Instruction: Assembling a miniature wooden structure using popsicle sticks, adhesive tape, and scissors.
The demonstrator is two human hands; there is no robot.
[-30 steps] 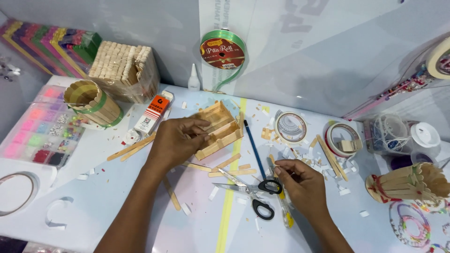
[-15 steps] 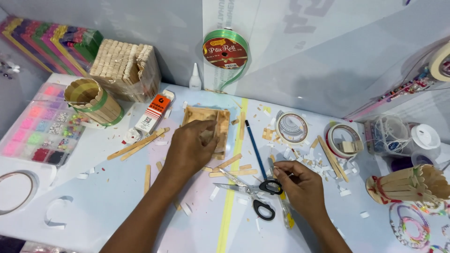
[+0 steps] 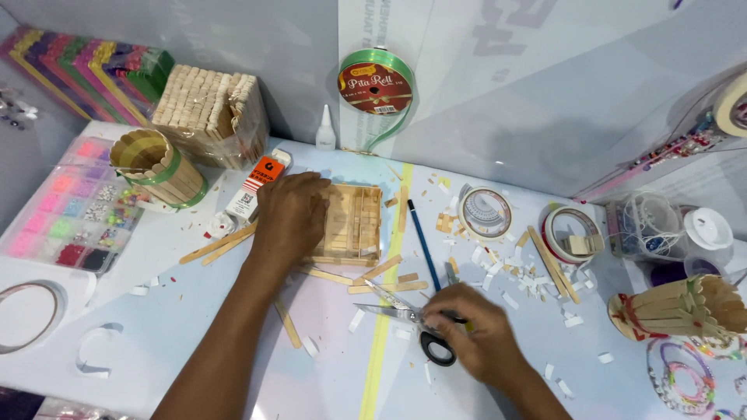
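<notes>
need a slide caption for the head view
Left hand presses a stick box flat; right hand rests on scissors amid craft sticks and tape rolls.

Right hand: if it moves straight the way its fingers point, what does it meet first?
The right hand points left along the scissors; past their tips, probably a loose wooden stick.

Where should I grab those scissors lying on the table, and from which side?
Take the scissors by the black finger loops, coming from the near, right side. They lie flat and open, blades pointing up-left toward the stick box, loops nearest the right hand, which already rests over them. The left hand lies on the box.
</notes>
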